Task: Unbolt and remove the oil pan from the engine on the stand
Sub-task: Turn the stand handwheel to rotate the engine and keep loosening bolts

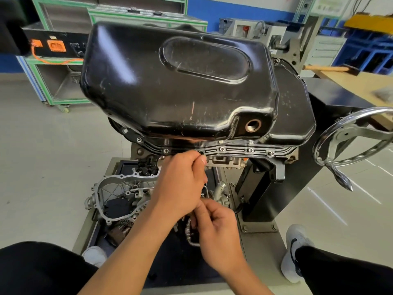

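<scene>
**Fingers at the flange, oil pan seated on the engine**

Far left, a green-framed cart (53, 86) stands well back. Low down, a loose aluminium cover (110, 188) lies on the stand's base.

Centre stage is the black oil pan (170, 81), sitting belly-up on the inverted engine, its flange (236, 150) facing us. Two flange bolts (165, 150) show on the left run.

The left hand (182, 177) is up at the flange beside a dark, empty-looking hole, thumb and forefinger curled tight together. I cannot tell whether that grip has a bolt in it. Just below, the right hand (217, 226) has curled fingers too, and its contents are hidden.

Three more bolts (251, 150) are seated further right, so the unbolting looks partly done. Above them is the open drain hole (253, 126).

My read is that this pan is stiff pressed steel, moderately heavy, glossy and probably oily-slick, perhaps stuck by sealant. Take it with both hands on the long side walls just above the flange and lift evenly.

Far right are the chrome handwheel (348, 133) and a wooden table (350, 81).
</scene>
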`<state>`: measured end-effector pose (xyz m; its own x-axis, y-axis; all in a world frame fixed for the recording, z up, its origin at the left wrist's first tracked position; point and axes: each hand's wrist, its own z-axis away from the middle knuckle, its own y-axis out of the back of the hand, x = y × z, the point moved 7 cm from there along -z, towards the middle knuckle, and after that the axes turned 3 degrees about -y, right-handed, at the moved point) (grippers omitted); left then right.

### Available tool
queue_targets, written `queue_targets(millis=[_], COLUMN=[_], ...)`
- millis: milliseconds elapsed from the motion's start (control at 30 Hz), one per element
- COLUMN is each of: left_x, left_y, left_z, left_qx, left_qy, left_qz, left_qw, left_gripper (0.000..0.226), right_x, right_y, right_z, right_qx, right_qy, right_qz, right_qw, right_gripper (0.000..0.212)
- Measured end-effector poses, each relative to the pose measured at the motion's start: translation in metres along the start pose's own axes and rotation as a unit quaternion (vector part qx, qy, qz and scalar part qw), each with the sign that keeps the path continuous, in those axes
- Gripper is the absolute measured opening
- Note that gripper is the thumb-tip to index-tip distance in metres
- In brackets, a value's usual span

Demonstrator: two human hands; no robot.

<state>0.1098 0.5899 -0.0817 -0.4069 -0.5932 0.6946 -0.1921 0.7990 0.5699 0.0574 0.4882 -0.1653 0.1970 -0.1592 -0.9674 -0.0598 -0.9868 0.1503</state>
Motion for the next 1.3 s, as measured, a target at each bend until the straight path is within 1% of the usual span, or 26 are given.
queue_targets(millis=[67, 167, 300, 400, 500, 633, 767, 833, 900, 933, 1000, 1067, 1100, 1167, 1233, 1267, 1300], left_x=[-0.001, -0.008, -0.013, -0.014, -0.012, -0.012, -0.013, -0.011, -0.009, -0.008, -0.005, 0.0, 0.003, 0.01, 0.016, 0.018, 0.02], left_y=[-0.002, -0.008, -0.013, -0.015, -0.016, -0.017, -0.02, -0.025, -0.03, -0.033, -0.041, -0.047, -0.05, -0.054, -0.059, -0.061, -0.062], left_z=[0.0, 0.001, 0.005, 0.006, 0.007, 0.01, 0.011, 0.011, 0.011, 0.011, 0.012, 0.014, 0.015, 0.017, 0.02, 0.021, 0.021], left_qx=[0.005, -0.003, 0.003, 0.011, 0.031, 0.062, 0.066, 0.061, 0.056, 0.055, 0.056, 0.067, 0.08, 0.119, 0.164, 0.181, 0.193], left_qy=[0.011, 0.045, 0.086, 0.1, 0.099, 0.099, 0.101, 0.117, 0.14, 0.159, 0.202, 0.24, 0.257, 0.288, 0.312, 0.321, 0.325], left_qz=[0.008, 0.056, 0.134, 0.148, 0.154, 0.169, 0.205, 0.241, 0.283, 0.312, 0.389, 0.464, 0.503, 0.59, 0.655, 0.671, 0.676], left_qw=[1.0, 0.997, 0.987, 0.984, 0.983, 0.979, 0.971, 0.962, 0.947, 0.935, 0.897, 0.85, 0.821, 0.745, 0.668, 0.644, 0.633], left_gripper=[0.039, 0.036, 0.029, 0.028, 0.031, 0.035, 0.036, 0.033, 0.031, 0.03, 0.027, 0.027, 0.027, 0.027, 0.024, 0.022, 0.021], right_x=[-0.001, -0.003, -0.008, -0.012, -0.016, -0.022, -0.026, -0.032, -0.042, -0.047, -0.057, -0.07, -0.076, -0.084, -0.084, -0.082, -0.08], right_y=[0.008, 0.016, 0.026, 0.026, 0.028, 0.028, 0.036, 0.045, 0.057, 0.064, 0.078, 0.089, 0.093, 0.102, 0.106, 0.107, 0.11], right_z=[-0.003, -0.01, -0.024, -0.03, -0.033, -0.036, -0.039, -0.042, -0.047, -0.05, -0.056, -0.059, -0.06, -0.062, -0.062, -0.06, -0.058], right_qx=[-0.026, -0.101, -0.217, -0.265, -0.283, -0.293, -0.292, -0.291, -0.282, -0.273, -0.246, -0.18, -0.138, -0.055, 0.006, 0.028, 0.047], right_qy=[0.0, -0.017, -0.022, -0.027, -0.021, -0.013, -0.007, 0.014, 0.056, 0.079, 0.132, 0.216, 0.248, 0.278, 0.289, 0.291, 0.292], right_qz=[0.026, 0.055, 0.129, 0.167, 0.196, 0.208, 0.248, 0.285, 0.34, 0.372, 0.448, 0.524, 0.544, 0.552, 0.54, 0.53, 0.516], right_qw=[0.999, 0.993, 0.967, 0.949, 0.939, 0.933, 0.924, 0.913, 0.895, 0.884, 0.849, 0.804, 0.79, 0.785, 0.79, 0.796, 0.804], right_gripper=[0.043, 0.042, 0.037, 0.034, 0.036, 0.035, 0.033, 0.033, 0.033, 0.033, 0.033, 0.037, 0.038, 0.035, 0.027, 0.024, 0.023])
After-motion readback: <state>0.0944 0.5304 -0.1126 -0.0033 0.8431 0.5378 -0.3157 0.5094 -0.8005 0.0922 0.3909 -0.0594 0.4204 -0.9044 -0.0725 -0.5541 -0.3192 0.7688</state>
